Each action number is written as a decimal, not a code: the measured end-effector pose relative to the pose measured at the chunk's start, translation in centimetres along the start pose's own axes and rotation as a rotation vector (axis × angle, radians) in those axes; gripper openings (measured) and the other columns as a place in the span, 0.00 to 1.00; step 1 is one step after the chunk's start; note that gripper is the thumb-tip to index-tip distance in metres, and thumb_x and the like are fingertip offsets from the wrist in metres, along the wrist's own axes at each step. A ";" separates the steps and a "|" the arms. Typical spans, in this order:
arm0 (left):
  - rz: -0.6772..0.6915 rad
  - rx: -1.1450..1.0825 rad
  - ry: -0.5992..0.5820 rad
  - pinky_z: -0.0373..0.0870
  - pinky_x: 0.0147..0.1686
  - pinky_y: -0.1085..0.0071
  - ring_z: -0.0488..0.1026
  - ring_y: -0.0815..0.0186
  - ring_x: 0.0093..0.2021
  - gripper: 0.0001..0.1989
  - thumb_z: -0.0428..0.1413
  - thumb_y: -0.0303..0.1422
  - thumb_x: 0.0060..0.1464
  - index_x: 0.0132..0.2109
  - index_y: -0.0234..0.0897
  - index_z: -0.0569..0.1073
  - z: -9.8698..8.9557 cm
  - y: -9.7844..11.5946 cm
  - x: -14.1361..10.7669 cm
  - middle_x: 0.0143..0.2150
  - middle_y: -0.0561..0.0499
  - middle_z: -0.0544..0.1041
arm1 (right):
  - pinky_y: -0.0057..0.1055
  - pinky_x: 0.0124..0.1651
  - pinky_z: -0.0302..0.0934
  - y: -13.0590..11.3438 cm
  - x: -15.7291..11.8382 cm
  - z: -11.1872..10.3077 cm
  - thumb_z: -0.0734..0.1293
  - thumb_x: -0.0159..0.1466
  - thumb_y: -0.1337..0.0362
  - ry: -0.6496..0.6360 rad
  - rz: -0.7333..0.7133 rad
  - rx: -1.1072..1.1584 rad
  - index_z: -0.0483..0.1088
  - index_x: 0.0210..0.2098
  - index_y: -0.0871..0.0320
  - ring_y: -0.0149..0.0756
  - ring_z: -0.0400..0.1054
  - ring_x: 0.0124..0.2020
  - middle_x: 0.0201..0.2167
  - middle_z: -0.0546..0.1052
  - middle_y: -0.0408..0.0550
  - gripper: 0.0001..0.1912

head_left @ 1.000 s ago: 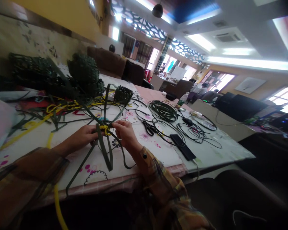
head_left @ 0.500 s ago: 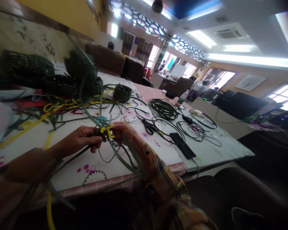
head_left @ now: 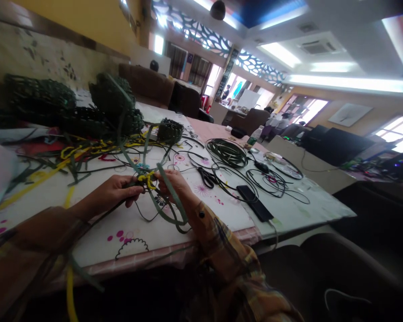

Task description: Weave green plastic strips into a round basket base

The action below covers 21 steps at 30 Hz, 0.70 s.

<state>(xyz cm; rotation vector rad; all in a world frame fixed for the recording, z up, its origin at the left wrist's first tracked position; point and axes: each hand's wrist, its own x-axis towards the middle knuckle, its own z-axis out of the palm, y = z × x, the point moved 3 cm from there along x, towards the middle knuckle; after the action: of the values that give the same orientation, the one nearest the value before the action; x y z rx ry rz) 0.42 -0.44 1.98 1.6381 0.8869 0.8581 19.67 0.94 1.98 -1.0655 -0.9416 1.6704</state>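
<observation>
A small piece of weaving in green strips with a yellow strip is between my two hands above the table. My left hand pinches its left side, thumb on top. The fingers of my right hand are closed on its right side, by the yellow loop. Long green strips spread out from the piece, and one curves up past my right hand. Some of the fingertips are hidden behind the strips.
Black scissors, a coil of dark strip and a phone lie to the right on the table. Behind stands a small woven basket; larger dark green baskets are at the back left.
My right hand has shifted slightly, and a green strip beside it now stands up past the fingers. The woven piece has moved a little to the left.
</observation>
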 end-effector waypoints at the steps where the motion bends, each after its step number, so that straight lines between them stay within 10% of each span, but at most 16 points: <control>1: 0.011 -0.016 0.007 0.71 0.28 0.71 0.70 0.67 0.23 0.18 0.69 0.48 0.57 0.33 0.37 0.80 0.0 -0.1 0.0 0.25 0.52 0.76 | 0.24 0.19 0.35 0.0 0.1 0.0 0.72 0.64 0.68 -0.018 0.019 0.008 0.66 0.23 0.56 0.23 0.40 0.16 0.13 0.52 0.30 0.16; 21: -0.006 0.090 -0.041 0.69 0.25 0.73 0.72 0.66 0.24 0.15 0.69 0.46 0.54 0.34 0.38 0.82 -0.8 -0.1 0.4 0.27 0.50 0.80 | 0.23 0.20 0.35 0.2 0.6 -0.2 0.70 0.65 0.70 -0.040 0.012 0.031 0.59 0.21 0.55 0.22 0.38 0.17 0.14 0.50 0.29 0.20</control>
<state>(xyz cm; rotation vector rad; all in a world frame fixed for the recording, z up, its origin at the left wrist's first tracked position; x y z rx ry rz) -0.14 0.31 2.05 1.7244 0.9126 0.7878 19.64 1.50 1.60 -1.0228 -0.9333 1.7162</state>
